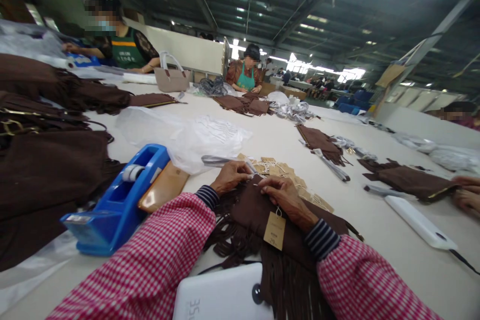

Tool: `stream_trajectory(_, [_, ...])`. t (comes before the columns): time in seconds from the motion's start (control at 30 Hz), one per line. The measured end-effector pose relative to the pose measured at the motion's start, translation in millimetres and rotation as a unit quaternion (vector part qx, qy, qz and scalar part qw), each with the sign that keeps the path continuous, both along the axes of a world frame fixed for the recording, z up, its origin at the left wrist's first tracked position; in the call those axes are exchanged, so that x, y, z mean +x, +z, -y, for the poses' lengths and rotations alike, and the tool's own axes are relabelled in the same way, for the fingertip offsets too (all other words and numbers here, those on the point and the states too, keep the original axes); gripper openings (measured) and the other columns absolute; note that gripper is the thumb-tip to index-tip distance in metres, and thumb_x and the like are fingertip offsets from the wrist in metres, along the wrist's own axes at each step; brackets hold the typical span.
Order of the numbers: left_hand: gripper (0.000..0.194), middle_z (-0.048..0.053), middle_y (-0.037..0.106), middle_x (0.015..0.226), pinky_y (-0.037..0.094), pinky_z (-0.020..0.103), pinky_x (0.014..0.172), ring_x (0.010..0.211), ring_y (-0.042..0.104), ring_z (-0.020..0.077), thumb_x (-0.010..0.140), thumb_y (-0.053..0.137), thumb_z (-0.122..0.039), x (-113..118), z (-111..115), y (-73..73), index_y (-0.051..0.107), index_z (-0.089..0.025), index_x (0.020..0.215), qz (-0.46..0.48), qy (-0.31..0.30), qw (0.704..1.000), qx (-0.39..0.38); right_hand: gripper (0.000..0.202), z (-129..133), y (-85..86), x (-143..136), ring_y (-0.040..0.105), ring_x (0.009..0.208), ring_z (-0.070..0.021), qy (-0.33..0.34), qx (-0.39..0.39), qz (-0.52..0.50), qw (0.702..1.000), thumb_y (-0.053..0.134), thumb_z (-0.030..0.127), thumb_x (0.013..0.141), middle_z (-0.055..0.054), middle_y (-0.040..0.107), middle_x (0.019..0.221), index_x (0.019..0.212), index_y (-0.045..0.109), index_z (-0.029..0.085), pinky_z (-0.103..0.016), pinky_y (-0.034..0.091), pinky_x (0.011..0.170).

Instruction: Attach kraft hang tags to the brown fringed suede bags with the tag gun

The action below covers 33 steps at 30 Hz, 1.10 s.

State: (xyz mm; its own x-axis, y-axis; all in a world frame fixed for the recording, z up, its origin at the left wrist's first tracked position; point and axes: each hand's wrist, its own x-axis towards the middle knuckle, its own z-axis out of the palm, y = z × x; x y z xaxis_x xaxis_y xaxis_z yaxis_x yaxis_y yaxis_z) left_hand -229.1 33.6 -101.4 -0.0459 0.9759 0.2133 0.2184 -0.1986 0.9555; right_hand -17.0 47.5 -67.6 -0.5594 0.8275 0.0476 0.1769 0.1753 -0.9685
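Note:
A dark brown fringed bag (243, 205) lies on the table in front of me. My left hand (233, 178) is closed in a pinch at its upper corner, beside a grey wrapped strap (217, 160). Over the bag, my right hand (288, 200) is closed, its thumb and finger pinching the white string of a tan price tag (275, 231). That tag hangs below the right hand, against the bag's front. A pile of similar tan tags (285, 170) with white strings lies just beyond my hands.
A blue tape dispenser (118, 205) and an amber-cased phone (165, 187) sit left. A white device (225, 292) lies near me, another white device (420, 222) right. Brown bags (56, 170) are heaped left. Plastic film (180, 135) lies ahead. Co-workers sit around the table.

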Motion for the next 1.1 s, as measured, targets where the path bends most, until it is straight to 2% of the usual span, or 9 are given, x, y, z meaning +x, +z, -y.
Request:
stream_trajectory(0.13, [0.012, 0.0, 0.062, 0.061, 0.04, 0.021, 0.049, 0.054, 0.058, 0.0123, 0.073, 0.068, -0.024, 2.0, -1.0, -1.1, 0.064, -0.013, 0.075, 0.053, 0.007, 0.998, -0.022, 0.018, 0.0, -0.6, -0.4, 0.043, 0.044, -0.0072, -0.003, 0.006, 0.007, 1.0, 0.064, 0.024, 0.069, 0.0, 0.066, 0.068, 0.082, 0.074, 0.016, -0.021, 0.027, 0.042])
stream_trajectory(0.3, [0.015, 0.002, 0.066, 0.065, 0.042, 0.02, 0.046, 0.055, 0.063, 0.0143, 0.079, 0.066, -0.028, 2.4, -1.6, 1.9, 0.059, -0.015, 0.083, 0.032, 0.034, 0.998, -0.049, 0.02, -0.1, 2.6, -1.3, 0.045, 0.044, -0.0073, -0.012, 0.01, 0.0, 1.0, 0.066, 0.027, 0.07, 0.0, 0.066, 0.068, 0.085, 0.072, 0.015, -0.021, 0.028, 0.042])
stream_trajectory(0.43, [0.045, -0.004, 0.063, 0.062, 0.041, 0.021, 0.051, 0.054, 0.059, 0.0129, 0.067, 0.075, -0.02, -0.8, -2.7, 5.9, 0.066, -0.015, 0.11, -0.003, -0.017, 0.999, -0.036, 0.02, -1.6, 1.1, -0.3, 0.044, 0.044, -0.0071, -0.009, 0.003, -0.003, 1.0, 0.067, 0.028, 0.071, 0.0, 0.066, 0.067, 0.085, 0.071, 0.015, -0.021, 0.028, 0.042])
stream_trajectory(0.47, [0.043, -0.003, 0.064, 0.063, 0.042, 0.021, 0.053, 0.056, 0.059, 0.0131, 0.066, 0.075, -0.019, -1.2, -3.1, 6.1, 0.069, -0.014, 0.108, -0.023, -0.02, 0.999, -0.027, 0.019, -1.9, 0.2, -0.1, 0.044, 0.044, -0.0069, -0.007, 0.003, -0.002, 1.0, 0.067, 0.028, 0.071, 0.0, 0.066, 0.067, 0.085, 0.071, 0.015, -0.021, 0.028, 0.042])
stream_trajectory(0.6, [0.013, 0.005, 0.071, 0.071, 0.046, 0.026, 0.062, 0.065, 0.062, 0.0166, 0.072, 0.068, -0.022, -0.4, -2.6, 5.7, 0.075, -0.012, 0.077, -0.08, -0.006, 0.997, 0.006, 0.017, -2.3, -3.5, 0.4, 0.044, 0.044, -0.0067, 0.0, 0.009, -0.002, 1.0, 0.065, 0.026, 0.073, 0.001, 0.066, 0.068, 0.086, 0.071, 0.015, -0.021, 0.028, 0.042])
stream_trajectory(0.8, [0.014, 0.005, 0.07, 0.073, 0.047, 0.028, 0.071, 0.072, 0.063, 0.0177, 0.08, 0.06, -0.02, 4.6, 0.5, 10.0, 0.071, -0.014, 0.075, -0.15, 0.025, 0.985, 0.079, 0.015, -2.2, -5.1, 0.3, 0.044, 0.043, -0.0064, -0.002, 0.013, -0.014, 1.0, 0.065, 0.025, 0.073, 0.001, 0.065, 0.067, 0.084, 0.071, 0.016, -0.02, 0.029, 0.042])
stream_trajectory(0.97, [0.013, 0.002, 0.065, 0.068, 0.047, 0.026, 0.06, 0.058, 0.061, 0.014, 0.084, 0.058, -0.026, 5.2, -2.9, 7.5, 0.061, -0.015, 0.078, -0.03, 0.027, 0.999, 0.002, 0.019, -2.7, 2.2, 0.4, 0.045, 0.042, -0.0068, -0.018, 0.002, -0.016, 1.0, 0.068, 0.028, 0.071, 0.0, 0.067, 0.068, 0.085, 0.071, 0.015, -0.02, 0.03, 0.041])
stream_trajectory(1.03, [0.013, 0.001, 0.065, 0.068, 0.047, 0.025, 0.059, 0.058, 0.061, 0.0136, 0.079, 0.065, -0.027, 3.6, -3.3, 5.9, 0.061, -0.015, 0.081, 0.02, 0.018, 0.999, -0.023, 0.021, -3.1, 5.0, 0.3, 0.045, 0.042, -0.0066, -0.023, -0.006, -0.019, 1.0, 0.069, 0.03, 0.07, 0.0, 0.068, 0.069, 0.085, 0.071, 0.015, -0.02, 0.03, 0.04])
stream_trajectory(1.1, [0.028, -0.001, 0.065, 0.067, 0.046, 0.024, 0.059, 0.061, 0.062, 0.0144, 0.07, 0.074, -0.022, 2.6, -3.0, 4.9, 0.065, -0.014, 0.096, 0.038, -0.001, 0.999, -0.032, 0.022, -3.4, 6.3, 0.0, 0.044, 0.041, -0.0064, -0.026, -0.01, -0.022, 0.999, 0.07, 0.031, 0.069, -0.001, 0.068, 0.068, 0.084, 0.071, 0.015, -0.02, 0.029, 0.039])
